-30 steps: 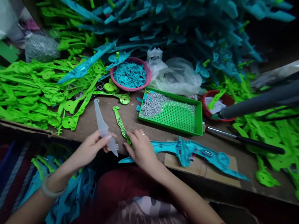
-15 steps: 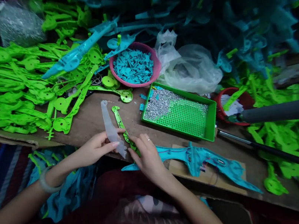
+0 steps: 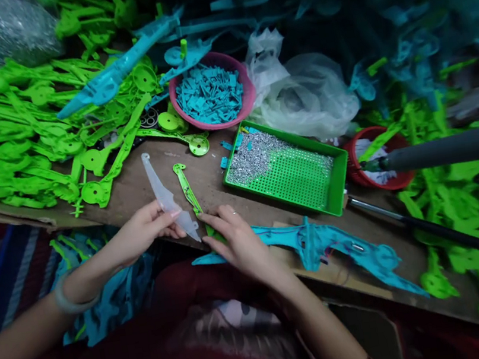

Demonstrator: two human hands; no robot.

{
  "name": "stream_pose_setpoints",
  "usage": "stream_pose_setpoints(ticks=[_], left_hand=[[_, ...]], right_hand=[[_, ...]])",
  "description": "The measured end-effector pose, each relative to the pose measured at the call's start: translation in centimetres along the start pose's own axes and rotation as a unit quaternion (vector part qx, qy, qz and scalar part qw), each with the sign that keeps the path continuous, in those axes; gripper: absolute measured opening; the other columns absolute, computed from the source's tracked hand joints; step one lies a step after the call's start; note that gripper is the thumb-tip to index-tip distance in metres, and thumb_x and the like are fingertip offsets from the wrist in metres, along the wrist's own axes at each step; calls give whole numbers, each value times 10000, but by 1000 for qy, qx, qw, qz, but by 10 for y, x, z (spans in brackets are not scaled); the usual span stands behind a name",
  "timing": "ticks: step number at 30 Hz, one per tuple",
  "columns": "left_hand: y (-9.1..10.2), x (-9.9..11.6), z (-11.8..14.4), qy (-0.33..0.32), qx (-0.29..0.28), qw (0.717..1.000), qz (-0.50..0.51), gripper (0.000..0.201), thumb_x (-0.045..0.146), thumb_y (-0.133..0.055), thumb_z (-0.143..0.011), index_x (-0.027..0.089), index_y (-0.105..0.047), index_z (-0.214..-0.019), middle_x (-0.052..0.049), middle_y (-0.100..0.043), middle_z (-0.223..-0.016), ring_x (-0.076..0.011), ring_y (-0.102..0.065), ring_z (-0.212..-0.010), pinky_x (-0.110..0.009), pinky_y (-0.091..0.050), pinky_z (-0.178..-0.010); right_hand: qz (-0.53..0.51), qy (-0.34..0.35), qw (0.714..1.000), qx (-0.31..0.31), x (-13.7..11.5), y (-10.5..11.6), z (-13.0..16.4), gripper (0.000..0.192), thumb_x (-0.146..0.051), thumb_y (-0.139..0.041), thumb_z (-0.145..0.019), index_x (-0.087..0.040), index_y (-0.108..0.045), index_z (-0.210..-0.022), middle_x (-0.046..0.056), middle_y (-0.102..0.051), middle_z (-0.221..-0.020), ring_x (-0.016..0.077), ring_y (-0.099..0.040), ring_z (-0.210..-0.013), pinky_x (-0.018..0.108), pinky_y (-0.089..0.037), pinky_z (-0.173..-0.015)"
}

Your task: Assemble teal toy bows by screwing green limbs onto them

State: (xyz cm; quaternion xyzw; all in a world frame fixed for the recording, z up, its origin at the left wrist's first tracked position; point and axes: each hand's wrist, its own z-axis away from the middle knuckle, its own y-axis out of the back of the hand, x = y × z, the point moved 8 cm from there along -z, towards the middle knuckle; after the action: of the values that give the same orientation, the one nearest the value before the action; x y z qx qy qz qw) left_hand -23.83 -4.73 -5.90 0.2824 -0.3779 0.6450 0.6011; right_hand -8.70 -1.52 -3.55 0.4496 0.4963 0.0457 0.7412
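Note:
My left hand [image 3: 146, 230] pinches a long translucent white plastic blade piece [image 3: 165, 198] near its lower end, just above the wooden table's front edge. My right hand [image 3: 239, 242] grips the near end of a thin green plastic strip [image 3: 187, 188] that lies on the table beside the white piece. The two parts sit side by side, almost touching. Right of my right hand a teal plastic assembly [image 3: 321, 246] lies on a piece of cardboard.
A green tray [image 3: 334, 192] holds small silver screws. A pink bowl [image 3: 248, 91] contains teal bits, a red bowl [image 3: 384, 182] stands to the right. Heaps of green parts [image 3: 12, 135] and teal parts [image 3: 377, 15] surround the table. A screwdriver [image 3: 417, 225] lies at right.
The camera view shifted slightly. My left hand tilted the white piece further left and lower; my right hand stayed on the green strip.

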Motion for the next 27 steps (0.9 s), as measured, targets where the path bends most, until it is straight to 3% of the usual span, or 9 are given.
stream_pose_setpoints(ticks=[2,5,8,13,17,20,23,27], left_hand=[[-9,-7,3,28,-19,999,32,290,395,-685,-839,151,-587,-963,-29,-707,-823,-130,-677,-727,-236,-542,-679],[-24,-17,3,60,-47,996,40,306,380,-719,-818,150,-589,-972,-30,-715,-821,-130,-689,-744,-236,-552,-700],[-31,-24,1,78,-58,995,21,307,377,-725,-810,144,-594,-959,-33,-721,-796,-129,-694,-748,-237,-560,-710],[-32,-29,-3,79,-52,995,-34,306,377,-736,-782,143,-596,-920,-34,-727,-781,-135,-706,-749,-241,-566,-712],[-28,-28,-7,96,-20,991,-93,302,396,-707,-794,159,-571,-923,-23,-719,-744,-158,-717,-685,-254,-567,-634],[-23,-18,-14,134,-44,968,-206,296,436,-673,-821,156,-577,-833,-27,-699,-644,-158,-681,-541,-233,-512,-502],[-4,9,-35,116,-29,952,-282,314,447,-642,-857,156,-578,-758,-36,-696,-612,-148,-666,-510,-224,-488,-481],[26,35,-70,85,13,948,-305,400,506,-621,-875,160,-568,-680,-35,-683,-579,-114,-616,-457,-205,-433,-452]], right_hand=[[-45,6,999,-11,0,17,9,544,-349,-606,-913,-214,-442,-1414,109,-606,-1215,262,-557,-1166,481,-492,-1011],[-10,27,999,-32,-4,32,27,785,-471,-696,-825,-240,-333,-1482,111,-556,-1341,305,-487,-1264,543,-443,-1059],[67,39,995,-67,-3,22,43,827,-387,-734,-806,-194,-319,-1494,145,-520,-1394,344,-451,-1277,564,-450,-1031],[86,69,993,-46,2,1,50,746,-272,-652,-876,-141,-278,-1507,164,-525,-1389,317,-478,-1239,516,-466,-1015],[97,99,990,-28,1,2,50,712,-263,-647,-880,-138,-313,-1497,170,-535,-1366,305,-501,-1182,491,-477,-987],[130,109,985,-31,-1,3,51,611,-261,-643,-882,-197,-426,-1450,160,-545,-1338,306,-514,-1141,494,-486,-952],[139,106,984,-33,-2,4,50,539,-274,-645,-883,-214,-511,-1401,166,-572,-1272,305,-524,-1119,481,-495,-919],[145,123,982,-21,-2,3,50,523,-273,-650,-876,-234,-538,-1385,163,-562,-1307,299,-541,-1083,467,-514,-884]])
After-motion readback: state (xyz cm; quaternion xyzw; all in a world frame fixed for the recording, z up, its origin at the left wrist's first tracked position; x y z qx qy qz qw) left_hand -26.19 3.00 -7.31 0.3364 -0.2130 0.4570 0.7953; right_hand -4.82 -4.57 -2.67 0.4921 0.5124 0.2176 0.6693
